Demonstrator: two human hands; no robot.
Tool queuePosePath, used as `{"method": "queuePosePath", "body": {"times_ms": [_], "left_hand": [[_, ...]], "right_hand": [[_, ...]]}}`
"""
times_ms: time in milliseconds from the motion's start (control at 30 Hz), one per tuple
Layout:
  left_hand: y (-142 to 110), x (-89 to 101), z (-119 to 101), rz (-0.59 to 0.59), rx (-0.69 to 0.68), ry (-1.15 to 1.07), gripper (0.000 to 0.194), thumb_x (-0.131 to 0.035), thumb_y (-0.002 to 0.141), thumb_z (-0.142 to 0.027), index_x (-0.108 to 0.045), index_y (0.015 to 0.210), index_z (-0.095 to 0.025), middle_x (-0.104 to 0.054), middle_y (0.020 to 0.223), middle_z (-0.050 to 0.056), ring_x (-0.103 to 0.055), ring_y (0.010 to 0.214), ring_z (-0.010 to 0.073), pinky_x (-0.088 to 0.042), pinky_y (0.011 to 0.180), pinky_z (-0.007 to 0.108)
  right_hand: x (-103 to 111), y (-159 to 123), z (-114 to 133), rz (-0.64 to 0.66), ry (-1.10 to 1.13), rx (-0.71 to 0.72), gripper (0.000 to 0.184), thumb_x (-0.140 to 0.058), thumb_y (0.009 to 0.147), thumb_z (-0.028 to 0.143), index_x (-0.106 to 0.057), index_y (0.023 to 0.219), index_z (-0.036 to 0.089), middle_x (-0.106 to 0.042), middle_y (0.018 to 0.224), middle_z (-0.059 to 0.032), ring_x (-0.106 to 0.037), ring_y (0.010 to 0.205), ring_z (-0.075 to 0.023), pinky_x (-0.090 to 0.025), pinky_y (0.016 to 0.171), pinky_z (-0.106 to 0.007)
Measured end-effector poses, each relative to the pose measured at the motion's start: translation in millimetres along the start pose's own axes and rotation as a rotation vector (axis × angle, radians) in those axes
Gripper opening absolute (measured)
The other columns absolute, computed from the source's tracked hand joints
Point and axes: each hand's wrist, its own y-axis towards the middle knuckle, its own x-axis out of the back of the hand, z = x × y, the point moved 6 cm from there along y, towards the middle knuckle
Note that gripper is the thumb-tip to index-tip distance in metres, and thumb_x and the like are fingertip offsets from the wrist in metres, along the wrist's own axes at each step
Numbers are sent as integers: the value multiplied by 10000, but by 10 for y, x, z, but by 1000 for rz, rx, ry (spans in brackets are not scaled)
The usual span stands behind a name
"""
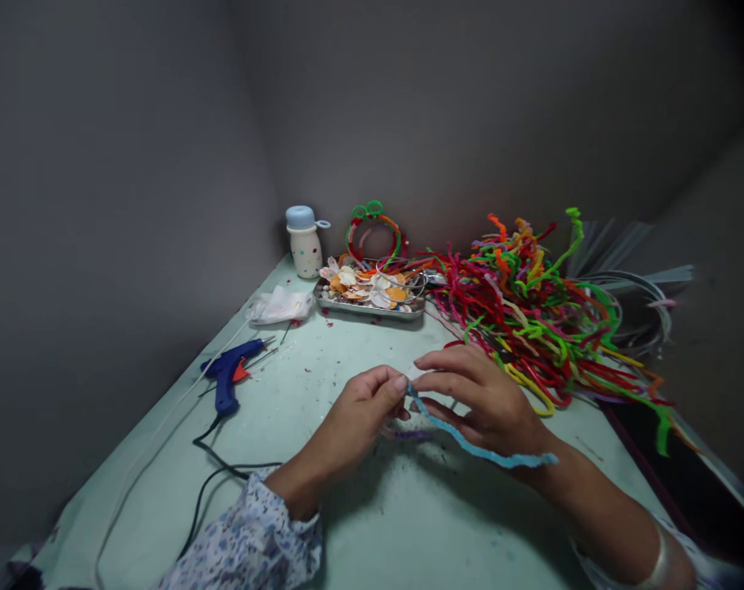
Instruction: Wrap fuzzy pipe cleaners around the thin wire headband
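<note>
Pipe cleaner (464, 447), one, blue, stretched between two hands: the left hand (363, 410) pinched its end tightly, while the right hand (479, 401) curved half open just above it, gripping nothing.

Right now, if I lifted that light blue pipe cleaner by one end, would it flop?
Probably not much: the light blue pipe cleaner holds a wavy bend beyond the right hand, so it seems springy yet bendable. It likely weighs very little, being thin, and its fuzzy surface looks grippy.
</note>
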Motion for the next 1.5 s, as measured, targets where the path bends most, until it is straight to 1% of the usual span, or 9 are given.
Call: {"method": "queuePosePath", "body": {"times_ms": [133, 300, 433, 567, 700, 900, 1133, 1333, 1500], "left_hand": [[-13, -13, -9, 2, 18, 4, 313, -508, 850, -467, -551, 838, -157, -507, 709, 2, -499, 664, 124, -390, 539, 203], [-27, -17, -30, 15, 46, -78, 219, -541, 815, -368, -582, 868, -160, -522, 713, 15, -513, 679, 136, -355, 464, 171], [-26, -4, -39, -3, 38, -26, 190, -558, 805, -336, -574, 812, -148, -498, 655, -10, -495, 580, 102, -357, 470, 180], [-27, -10, -36, -3, 8, 34, 204, -542, 829, -361, -566, 831, -159, -402, 597, -55, -400, 473, 66, -331, 449, 188], [-30, -12, -40, -7, -13, 71, 204, -534, 843, -367, -556, 837, -164, -380, 579, -62, -342, 469, 63, -280, 445, 186], [-45, -33, -92, 12, -67, 164, 195, -502, 875, -345, -558, 845, -160, -380, 595, -55, -321, 520, 73, -259, 487, 206], [-107, -90, -169, 38, -119, 240, 181, -491, 888, -333, -541, 836, -167, -379, 626, -49, -316, 564, 85, -263, 520, 217], [-131, -119, -181, 86, -140, 245, 184, -481, 894, -337, -549, 882, -166, -425, 672, -33, -357, 591, 92, -297, 546, 222], [-106, -126, -122, 79, -131, 192, 231, -574, 832, -388, -522, 824, -163, -483, 725, -19, -401, 600, 89, -308, 540, 212]], "right_hand": [[-23, -17, 13, 28, 8, -25, 160, -566, 844, 178, -647, 970, 234, -685, 940, -74, -623, 850, -194, -500, 756, -337], [-16, -32, -4, 48, 106, -80, 118, -573, 854, 211, -619, 962, 211, -676, 917, -71, -611, 858, -197, -479, 785, -346], [-21, -19, -22, 56, 145, -133, 90, -572, 849, 165, -604, 923, 205, -662, 860, -59, -602, 818, -188, -472, 749, -331], [-16, -4, -39, 50, 185, -200, 100, -540, 861, 164, -610, 918, 209, -652, 847, -54, -599, 823, -189, -471, 751, -331], [-19, -5, -70, 85, 268, -319, 95, -531, 876, 209, -624, 862, 198, -661, 832, -58, -608, 800, -184, -470, 715, -305], [-29, -15, -138, 166, 331, -569, 191, -553, 867, 320, -627, 740, 197, -605, 686, -13, -548, 647, -145, -411, 587, -252], [-146, -129, -239, 286, 691, -902, 205, -620, 786, 378, -608, 727, 182, -526, 639, 23, -462, 605, -126, -350, 550, -239], [-242, -213, -253, 314, 933, -1007, 162, -617, 769, 310, -581, 692, 172, -494, 611, 31, -423, 572, -108, -323, 535, -233], [-313, -247, -212, 349, 1048, -1067, 171, -599, 780, 311, -557, 696, 168, -456, 589, 35, -386, 533, -96, -297, 497, -228]]}}
